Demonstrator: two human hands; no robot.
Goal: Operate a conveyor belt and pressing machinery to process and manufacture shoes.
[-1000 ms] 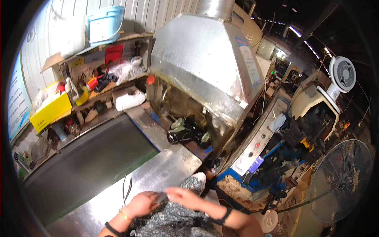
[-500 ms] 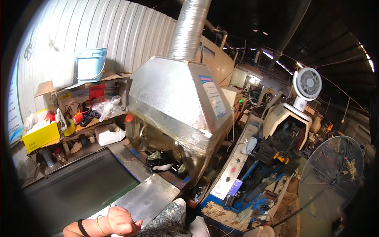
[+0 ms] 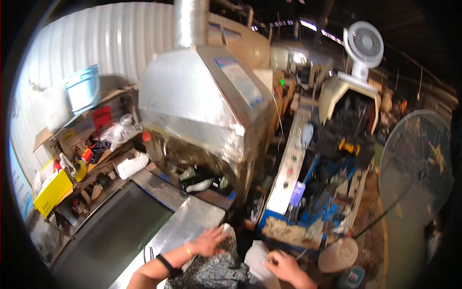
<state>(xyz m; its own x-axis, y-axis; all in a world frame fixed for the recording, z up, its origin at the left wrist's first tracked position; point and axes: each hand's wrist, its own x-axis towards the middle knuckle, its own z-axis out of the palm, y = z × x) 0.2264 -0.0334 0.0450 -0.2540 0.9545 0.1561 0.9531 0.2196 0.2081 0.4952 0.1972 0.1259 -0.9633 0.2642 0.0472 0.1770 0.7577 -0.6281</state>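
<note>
My left hand (image 3: 208, 241) rests on the top of a crumpled grey-black plastic bag (image 3: 211, 269) at the bottom of the view, fingers closed over its edge beside a metal work surface (image 3: 180, 226). A black band and a thin gold bracelet sit on that wrist. My right hand (image 3: 281, 265) is lower right, fingers curled on a white bag or sheet (image 3: 257, 257) next to the dark bag. Both hands are partly cut off by the lower edge.
A big metal hood (image 3: 202, 106) with a round duct (image 3: 191, 21) stands ahead. A dark conveyor belt (image 3: 115, 231) runs left. Cluttered shelves hold a yellow box (image 3: 52, 192) and blue tub (image 3: 83, 89). A blue machine (image 3: 317, 192), white fan (image 3: 363, 43), floor fan (image 3: 416, 164) and white bucket (image 3: 338, 254) fill the right.
The view tilted up, then swung back down. My right hand, which lay across the dark bag with my left a second ago, has come apart from it onto the white bag.
</note>
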